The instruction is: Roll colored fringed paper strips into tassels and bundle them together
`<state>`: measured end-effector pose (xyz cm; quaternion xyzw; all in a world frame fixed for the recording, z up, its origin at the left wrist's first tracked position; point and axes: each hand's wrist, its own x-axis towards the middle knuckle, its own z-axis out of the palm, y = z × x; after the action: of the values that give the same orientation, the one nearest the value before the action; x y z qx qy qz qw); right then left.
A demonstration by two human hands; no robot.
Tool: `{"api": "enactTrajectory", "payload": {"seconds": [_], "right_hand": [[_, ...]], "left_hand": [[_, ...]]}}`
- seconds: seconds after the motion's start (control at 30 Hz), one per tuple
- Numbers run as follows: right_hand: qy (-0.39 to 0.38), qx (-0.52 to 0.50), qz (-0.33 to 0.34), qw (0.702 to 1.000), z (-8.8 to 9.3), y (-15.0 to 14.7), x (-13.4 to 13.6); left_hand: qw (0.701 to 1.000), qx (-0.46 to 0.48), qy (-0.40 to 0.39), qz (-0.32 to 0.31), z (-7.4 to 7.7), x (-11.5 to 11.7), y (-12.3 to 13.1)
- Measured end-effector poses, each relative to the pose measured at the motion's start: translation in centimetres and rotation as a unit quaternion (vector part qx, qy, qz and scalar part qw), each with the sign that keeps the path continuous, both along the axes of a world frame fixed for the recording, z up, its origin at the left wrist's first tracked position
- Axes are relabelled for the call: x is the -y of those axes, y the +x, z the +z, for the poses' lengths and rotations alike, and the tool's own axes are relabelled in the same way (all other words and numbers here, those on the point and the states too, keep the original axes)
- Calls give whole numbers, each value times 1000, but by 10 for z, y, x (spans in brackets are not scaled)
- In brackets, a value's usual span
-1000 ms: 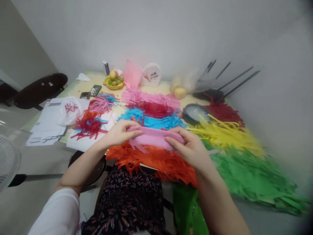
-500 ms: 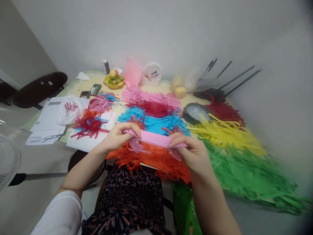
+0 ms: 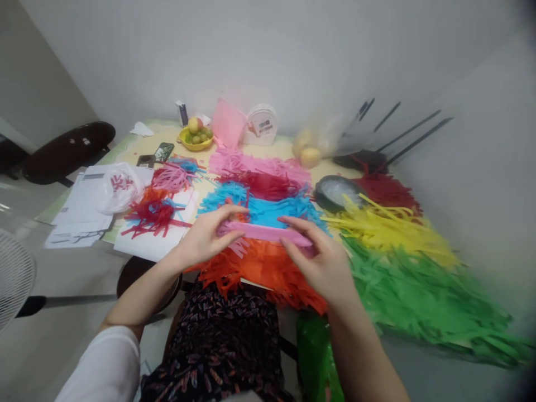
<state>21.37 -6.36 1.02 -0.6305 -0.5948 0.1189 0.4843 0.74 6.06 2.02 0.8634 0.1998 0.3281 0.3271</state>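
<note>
I hold a folded strip of pink fringed paper (image 3: 266,232) flat between both hands above the orange fringe pile (image 3: 268,271). My left hand (image 3: 207,237) pinches its left end, thumb on top. My right hand (image 3: 322,262) lies along its right end with fingers stretched over the strip and thumb under it. Pink fringe hangs from the strip's near edge. Just beyond it lies the blue fringe pile (image 3: 268,206).
The table (image 3: 138,148) carries piles of cut paper: pink (image 3: 259,164), dark red (image 3: 268,187), yellow (image 3: 389,229), green (image 3: 419,290). White papers (image 3: 84,206), a plastic bag (image 3: 119,187), a phone (image 3: 163,152), a fruit bowl (image 3: 195,139) and a grey bowl (image 3: 335,190) stand around. A dark stool (image 3: 69,151) stands at left.
The pink strip has been folded narrower and turned flatter. Both hands rose slightly away from me, and my right fingers have straightened along the strip.
</note>
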Motion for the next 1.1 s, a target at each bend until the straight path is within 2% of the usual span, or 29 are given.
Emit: {"api": "enactTrajectory", "payload": {"seconds": [0.07,0.13,0.23,0.3,0.37,0.5,0.63,0.77,0.93,1.1], "right_hand": [[0,15,2,1000,0,0,0],[-6,-14,12,1000,0,1,0],[-35,-110,25,993,-1,2,0],[-48,-177,34,983,-1,1,1],[-41,-223,33,973,-2,0,1],[-16,-266,16,964,-6,-1,1],[8,-281,29,959,-12,-1,0],[32,-286,43,957,-15,-1,0],[14,-253,51,966,-10,-4,0],[-18,-133,-7,991,-3,-7,0]], "left_hand": [[1000,-21,-1,3,1,-1,-1],[999,-33,-43,-4,4,-1,-1],[983,-8,-178,-42,6,0,-1],[957,28,-279,-68,6,2,-1],[933,65,-346,-79,5,3,0],[910,114,-391,-73,2,4,2],[898,138,-411,-74,-1,4,3],[902,151,-399,-73,-2,3,2],[949,108,-282,-89,2,4,-2],[992,26,-121,2,0,9,-3]]}}
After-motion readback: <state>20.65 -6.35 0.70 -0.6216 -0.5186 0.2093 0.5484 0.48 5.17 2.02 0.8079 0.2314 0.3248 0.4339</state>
